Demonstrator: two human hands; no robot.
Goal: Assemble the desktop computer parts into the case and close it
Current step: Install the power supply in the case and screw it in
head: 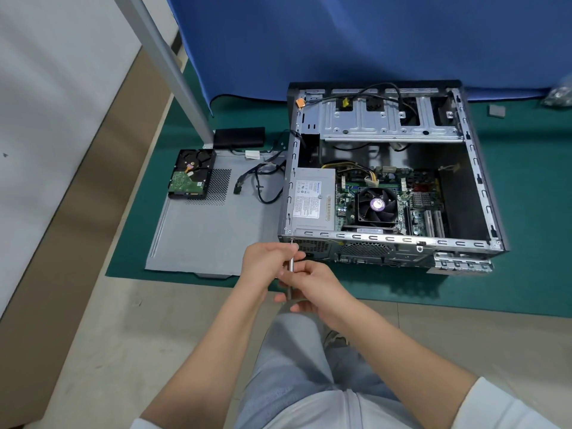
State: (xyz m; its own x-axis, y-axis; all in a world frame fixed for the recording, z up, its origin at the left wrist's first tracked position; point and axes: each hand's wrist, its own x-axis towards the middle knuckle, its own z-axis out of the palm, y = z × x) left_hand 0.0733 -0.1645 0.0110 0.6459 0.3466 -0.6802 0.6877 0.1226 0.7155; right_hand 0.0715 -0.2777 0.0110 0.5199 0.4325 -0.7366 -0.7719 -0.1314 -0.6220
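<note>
On the far left, one hard drive [192, 174] lies circuit-board side up on the grey side panel [213, 230], which rests flat on the green mat [526, 212] on the floor. Just right of the drive, a loose bundle of black cables [260, 181] trails toward the case.

The left hand [266, 263] has its grip curled round the shaft of a single screwdriver [291, 267], whose tip meets the rear near-left corner of the case. The right hand [312, 286] sits just behind it, its grip pinching the same tool lower down.

The one open case [483, 168] lies on its side, bare metal inside. It holds one silver power supply [312, 199] at the left, a green motherboard [418, 218] with one black cooling fan [377, 205], and an empty-looking drive cage [371, 122] along the far edge.
</note>
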